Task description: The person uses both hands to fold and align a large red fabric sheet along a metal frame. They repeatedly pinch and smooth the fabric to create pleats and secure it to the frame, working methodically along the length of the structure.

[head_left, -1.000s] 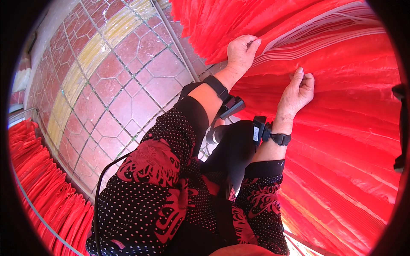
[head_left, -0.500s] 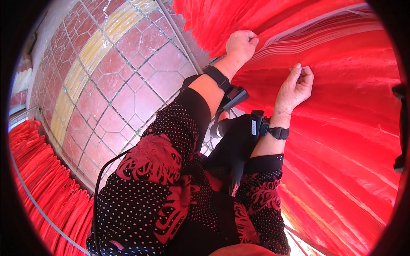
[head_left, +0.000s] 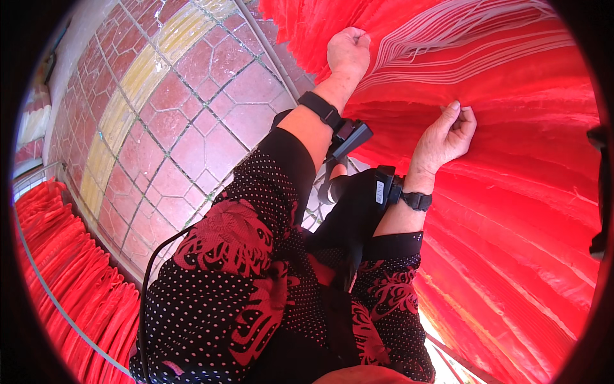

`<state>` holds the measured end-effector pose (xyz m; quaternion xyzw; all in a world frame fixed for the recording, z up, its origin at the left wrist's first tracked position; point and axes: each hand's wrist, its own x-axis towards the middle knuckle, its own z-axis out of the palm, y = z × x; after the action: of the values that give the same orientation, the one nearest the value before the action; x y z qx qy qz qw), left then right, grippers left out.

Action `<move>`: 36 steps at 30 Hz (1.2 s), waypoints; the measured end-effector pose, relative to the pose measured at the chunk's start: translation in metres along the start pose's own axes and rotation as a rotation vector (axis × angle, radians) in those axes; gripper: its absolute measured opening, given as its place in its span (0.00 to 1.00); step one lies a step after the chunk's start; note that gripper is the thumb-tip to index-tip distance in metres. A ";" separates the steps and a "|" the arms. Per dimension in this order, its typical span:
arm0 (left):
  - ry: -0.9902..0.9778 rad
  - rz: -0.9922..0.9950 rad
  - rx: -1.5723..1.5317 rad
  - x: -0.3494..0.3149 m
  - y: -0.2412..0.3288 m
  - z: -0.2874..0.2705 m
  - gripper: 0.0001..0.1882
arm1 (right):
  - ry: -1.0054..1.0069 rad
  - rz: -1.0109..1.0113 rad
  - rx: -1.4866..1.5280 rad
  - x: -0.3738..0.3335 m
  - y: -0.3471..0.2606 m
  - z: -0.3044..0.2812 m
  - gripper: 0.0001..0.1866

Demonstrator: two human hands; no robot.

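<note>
A large spread of thin red fabric (head_left: 511, 185) with many folds fills the right side. White cords (head_left: 435, 57) run across it in a fan between two layers near the top. At the fan's left end, my left hand (head_left: 348, 52) is closed with thumb against curled fingers on the fabric. Exactly what lies in that grip is hidden. Lower and to the right, my right hand (head_left: 446, 136) pinches the edge of a red fold between thumb and fingertips, its other fingers curled in.
A stack of folded red fabric (head_left: 77, 281) lies at the lower left behind a thin grey bar (head_left: 61, 304). Reddish paving tiles (head_left: 185, 134) with a yellow band (head_left: 112, 121) cover the ground on the left. A metal rail (head_left: 272, 54) borders the tiles near my left arm.
My left hand has moved left and up, and the white cords now show in a wider fan. My right hand has shifted slightly right and down.
</note>
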<state>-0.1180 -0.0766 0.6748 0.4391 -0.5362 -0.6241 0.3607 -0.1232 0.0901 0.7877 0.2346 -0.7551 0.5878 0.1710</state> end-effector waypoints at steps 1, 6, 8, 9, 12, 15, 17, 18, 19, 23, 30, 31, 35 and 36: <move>0.016 -0.006 -0.005 0.000 0.000 0.000 0.08 | -0.005 -0.016 -0.005 0.000 0.000 -0.002 0.09; 0.101 -0.013 -0.120 0.006 0.002 -0.001 0.08 | 0.033 -0.016 -0.002 0.000 0.002 -0.007 0.08; 0.094 -0.014 -0.134 0.007 0.002 -0.002 0.08 | 0.042 -0.015 0.009 0.000 0.002 -0.008 0.08; 0.084 -0.010 -0.117 0.006 0.002 -0.002 0.08 | 0.043 -0.015 0.015 0.000 0.002 -0.007 0.08; 0.001 -0.029 -0.112 0.003 0.002 -0.001 0.08 | 0.041 0.002 0.036 -0.001 0.002 -0.003 0.08; -0.127 -0.046 -0.098 -0.001 0.005 0.000 0.09 | 0.018 0.029 0.060 -0.004 0.000 0.003 0.08; -0.219 -0.019 -0.066 -0.005 0.008 -0.001 0.09 | -0.011 0.047 0.071 -0.007 -0.001 0.008 0.07; -0.266 0.009 -0.045 -0.006 0.011 -0.002 0.09 | -0.030 0.056 0.073 -0.008 -0.001 0.010 0.07; -0.323 0.005 -0.009 -0.009 0.013 -0.004 0.09 | -0.048 0.065 0.077 -0.009 0.000 0.012 0.07; -0.411 0.051 0.097 -0.025 0.027 -0.012 0.09 | -0.086 0.081 0.012 -0.014 0.008 0.022 0.08; -0.576 0.166 0.201 -0.041 0.039 -0.013 0.09 | -0.211 0.098 -0.125 -0.024 0.027 0.036 0.22; -0.602 0.168 0.226 -0.042 0.038 -0.012 0.09 | -0.227 0.121 -0.142 -0.027 0.030 0.036 0.24; -0.664 0.132 0.161 -0.043 0.036 -0.011 0.08 | -0.211 0.197 -0.220 -0.024 0.037 0.036 0.27; -0.677 0.134 0.147 -0.042 0.035 -0.011 0.08 | -0.211 0.199 -0.255 -0.023 0.040 0.035 0.26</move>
<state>-0.0931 -0.0475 0.7155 0.1958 -0.6964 -0.6691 0.1700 -0.1256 0.0673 0.7346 0.1953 -0.8567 0.4735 0.0604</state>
